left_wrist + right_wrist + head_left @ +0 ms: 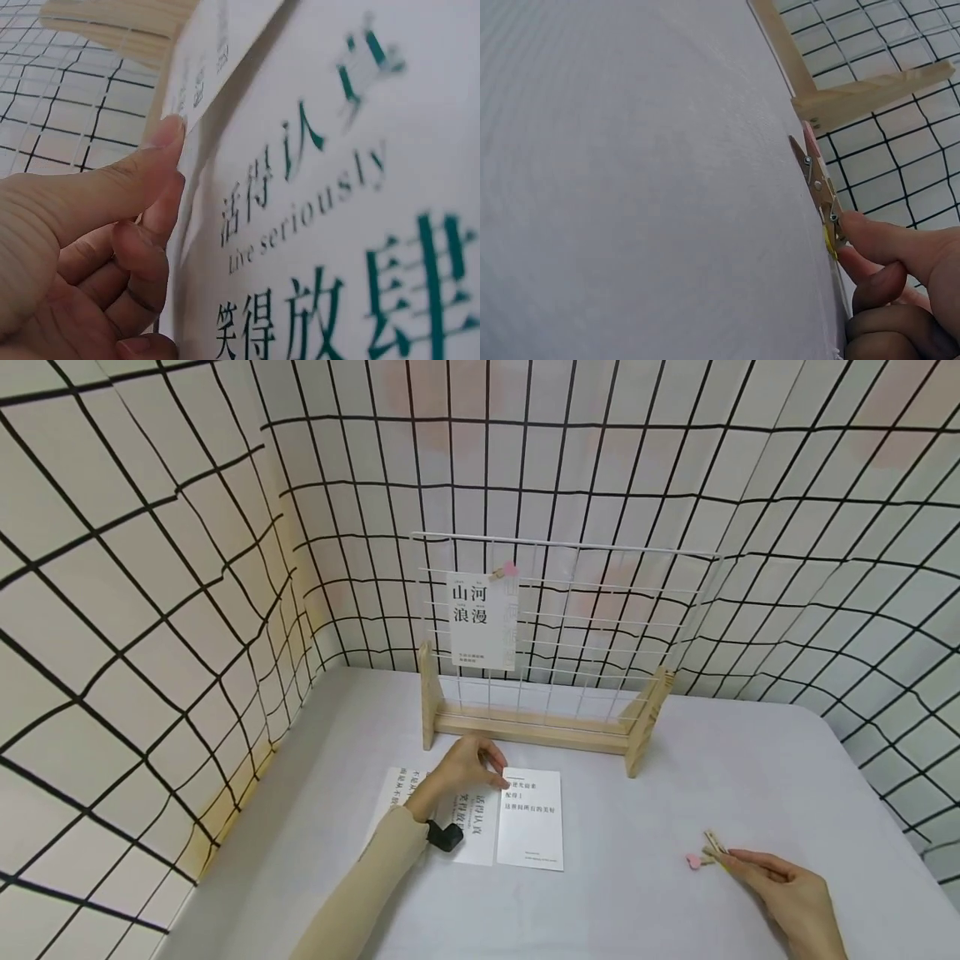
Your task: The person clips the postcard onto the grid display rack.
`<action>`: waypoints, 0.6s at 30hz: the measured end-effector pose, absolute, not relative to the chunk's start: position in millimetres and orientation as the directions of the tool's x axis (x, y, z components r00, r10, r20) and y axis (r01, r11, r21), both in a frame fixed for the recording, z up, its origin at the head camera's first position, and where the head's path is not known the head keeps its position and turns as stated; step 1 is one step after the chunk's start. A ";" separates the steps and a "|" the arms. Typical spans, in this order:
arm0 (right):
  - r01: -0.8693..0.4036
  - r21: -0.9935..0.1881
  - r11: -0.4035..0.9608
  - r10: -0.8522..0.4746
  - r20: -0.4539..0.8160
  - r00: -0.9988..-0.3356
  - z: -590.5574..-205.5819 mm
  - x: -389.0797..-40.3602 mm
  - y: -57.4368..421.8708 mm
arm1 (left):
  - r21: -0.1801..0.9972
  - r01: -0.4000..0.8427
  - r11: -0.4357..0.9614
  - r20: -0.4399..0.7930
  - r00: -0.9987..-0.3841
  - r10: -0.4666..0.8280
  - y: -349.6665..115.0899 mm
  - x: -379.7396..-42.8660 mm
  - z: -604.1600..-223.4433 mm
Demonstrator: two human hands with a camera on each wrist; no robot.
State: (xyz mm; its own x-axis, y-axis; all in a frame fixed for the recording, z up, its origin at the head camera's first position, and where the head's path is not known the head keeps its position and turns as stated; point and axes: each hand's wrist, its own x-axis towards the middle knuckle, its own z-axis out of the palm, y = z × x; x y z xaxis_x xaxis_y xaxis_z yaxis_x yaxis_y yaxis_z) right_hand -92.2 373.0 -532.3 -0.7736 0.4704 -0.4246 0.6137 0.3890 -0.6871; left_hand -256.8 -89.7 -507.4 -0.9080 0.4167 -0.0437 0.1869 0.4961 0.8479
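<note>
Rightmost card (530,839): white, dark-lettered, lying on the surface (630,877); far left corner apparently pinched between thumb and finger of the left hand (467,768), edge seemingly raised there. Long axis: near to far, close to square-on to the wire rack (525,732) just beyond. Nearer by much: left hand, at the corner toward the rack. Right hand (783,889): well apart, to the card's right and closer to the front; thumb and fingertip pinching a yellow-marked clip (829,238). Pink-heart clip (693,862) and plain wooden clip (714,840): just beyond those fingertips, exact overlap hard to tell.

Edges: green-lettered card (476,847) close along the left side of the rightmost card; leftmost card (393,785) farther over, partly behind the left sleeve (375,877). Rack: long axis left to right; hung card (468,643) toward the left end, heart-topped clip (510,568) at its upper right corner.

Room for moving: surface stretching rightward from card to clips; open wires right of the hung card; narrow strip only between card and rack foot. Leftward slide, in judgement, likelier to snag on the neighbour.
</note>
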 end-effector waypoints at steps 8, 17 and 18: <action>0.585 -0.725 0.363 0.446 -0.416 -0.792 -534.2 -92.3 372.7 | 0.905 0.169 0.391 0.002 -0.919 0.393 -92.2 -256.2 -509.9; 0.588 -0.717 0.374 0.459 -0.407 -0.789 -532.6 -90.0 371.8 | 0.928 0.095 0.360 -0.053 -0.924 0.379 -94.8 -253.6 -512.6; 0.586 -0.718 0.375 0.460 -0.405 -0.790 -532.7 -89.3 371.7 | 0.928 0.088 0.362 -0.059 -0.924 0.377 -94.9 -253.2 -512.0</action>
State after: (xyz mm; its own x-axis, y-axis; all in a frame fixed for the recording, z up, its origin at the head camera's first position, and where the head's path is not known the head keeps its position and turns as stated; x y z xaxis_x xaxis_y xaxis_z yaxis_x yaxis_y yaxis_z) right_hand -89.3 371.7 -532.7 -0.7903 0.4597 -0.4051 0.5862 0.3748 -0.7183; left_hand -253.2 -94.9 -512.0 -0.9241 0.3775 -0.0595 0.0881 0.3619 0.9281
